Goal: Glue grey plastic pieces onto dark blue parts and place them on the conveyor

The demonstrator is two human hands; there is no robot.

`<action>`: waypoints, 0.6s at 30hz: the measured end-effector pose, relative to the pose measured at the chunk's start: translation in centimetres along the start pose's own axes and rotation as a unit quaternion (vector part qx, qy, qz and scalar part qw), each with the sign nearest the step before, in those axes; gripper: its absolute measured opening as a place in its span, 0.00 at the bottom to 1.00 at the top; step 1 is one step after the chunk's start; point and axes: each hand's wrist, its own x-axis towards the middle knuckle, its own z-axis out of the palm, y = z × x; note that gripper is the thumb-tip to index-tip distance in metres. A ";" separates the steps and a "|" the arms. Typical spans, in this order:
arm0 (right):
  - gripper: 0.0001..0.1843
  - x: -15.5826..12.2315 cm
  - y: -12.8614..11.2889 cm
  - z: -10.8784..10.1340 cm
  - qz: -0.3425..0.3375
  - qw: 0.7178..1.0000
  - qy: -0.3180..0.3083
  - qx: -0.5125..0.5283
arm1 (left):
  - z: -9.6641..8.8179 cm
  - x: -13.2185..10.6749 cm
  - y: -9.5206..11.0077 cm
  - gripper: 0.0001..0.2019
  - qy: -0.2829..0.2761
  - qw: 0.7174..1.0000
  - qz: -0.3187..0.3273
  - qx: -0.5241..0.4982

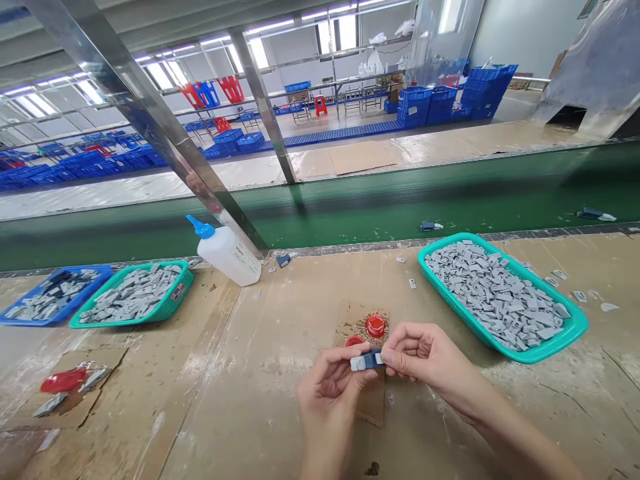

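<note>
A small dark blue and light grey plastic part (370,361) is held between both hands above the worktable. My left hand (327,393) is closed, its thumb and fingers gripping the body of the part. My right hand (425,357) pinches the part's right end, where a small light grey piece (379,358) shows between dark body and fingertips. Whether that piece is joined to the body I cannot tell. Just beyond the hands, a red round cap-like dish (375,325) and a second red dish (354,341), partly hidden, sit on a wet-spotted cardboard strip (371,407).
A green basket (575,327) of grey pieces stands at right. On the left are another green basket (165,308), a blue tray (15,321) and a white squeeze bottle (230,257). A green conveyor belt (340,207) runs behind a metal post (265,107). Stray parts lie about.
</note>
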 end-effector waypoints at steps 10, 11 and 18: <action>0.16 -0.3 0.6 0.3 0.000 0.999 -0.020 -0.029 | 0.1 0.1 -0.5 0.10 -0.024 1.000 -0.012 0.001; 0.16 -0.2 0.6 0.5 -0.009 0.999 -0.013 -0.035 | 0.2 0.2 -0.4 0.13 -0.029 0.999 -0.025 -0.004; 0.16 -2.7 -2.3 -1.1 -0.159 0.970 0.160 -0.087 | -0.2 4.1 0.3 0.24 -0.110 0.992 -0.019 0.058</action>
